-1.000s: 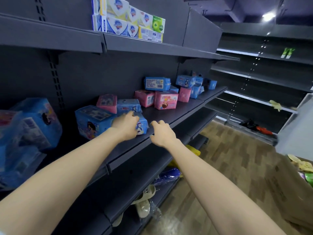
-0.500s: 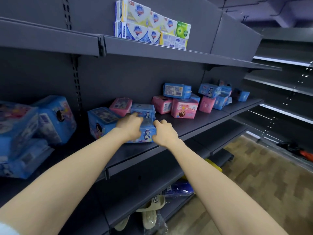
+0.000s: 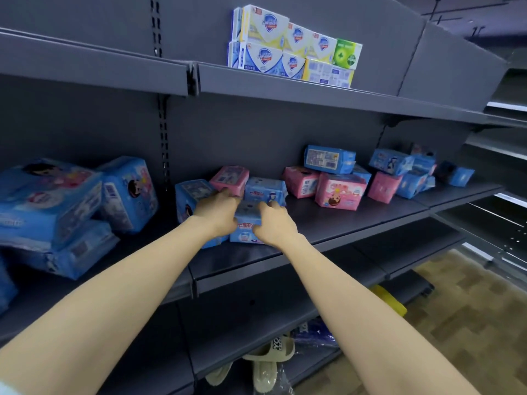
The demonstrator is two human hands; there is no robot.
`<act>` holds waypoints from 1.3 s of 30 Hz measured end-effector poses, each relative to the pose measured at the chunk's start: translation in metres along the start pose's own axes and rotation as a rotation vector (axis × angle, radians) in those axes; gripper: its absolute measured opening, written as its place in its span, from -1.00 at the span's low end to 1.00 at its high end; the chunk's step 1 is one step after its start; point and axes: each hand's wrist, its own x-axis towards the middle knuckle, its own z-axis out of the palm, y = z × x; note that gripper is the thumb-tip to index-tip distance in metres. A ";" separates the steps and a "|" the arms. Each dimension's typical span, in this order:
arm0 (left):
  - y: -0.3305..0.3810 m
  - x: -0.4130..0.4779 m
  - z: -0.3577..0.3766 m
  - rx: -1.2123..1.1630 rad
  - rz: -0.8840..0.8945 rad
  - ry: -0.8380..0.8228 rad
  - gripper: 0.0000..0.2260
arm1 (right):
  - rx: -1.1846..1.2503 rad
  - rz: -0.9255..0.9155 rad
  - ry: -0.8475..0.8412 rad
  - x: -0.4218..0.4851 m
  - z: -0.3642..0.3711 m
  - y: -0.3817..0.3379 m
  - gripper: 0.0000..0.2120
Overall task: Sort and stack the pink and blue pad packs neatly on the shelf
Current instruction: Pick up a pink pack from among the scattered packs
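Two large blue plastic pad bundles (image 3: 51, 201) lie stacked well left of the left grip (image 3: 218, 216), with a blue cartoon-printed pad pack (image 3: 189, 195) just beside it on the dark grey metal shelf (image 3: 356, 220). Both grips curl round one small light-blue plastic pad pack (image 3: 245, 223) near the shelf's front, the left grip on its left end and the right grip (image 3: 275, 225) on its right end, with a pink plastic pad pack (image 3: 229, 178) and a second light-blue pad pack (image 3: 265, 191) just behind them. Right of the right grip, apart from it, stand two pink cartoon-printed pad packs (image 3: 339, 192) bearing a blue labelled pad pack (image 3: 329, 159), then a loose heap of blue and pink packs (image 3: 399, 173).
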 end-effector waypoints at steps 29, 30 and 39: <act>-0.044 0.085 0.003 0.056 -0.061 0.067 -0.59 | 0.176 0.065 0.053 0.100 0.014 -0.001 -0.61; -0.041 0.088 0.004 0.051 -0.077 0.075 -0.58 | 0.180 0.053 0.052 0.104 0.013 0.002 -0.61; -0.021 0.110 0.013 0.056 -0.257 0.073 -0.31 | 0.198 -0.108 -0.032 0.128 0.011 0.024 -0.62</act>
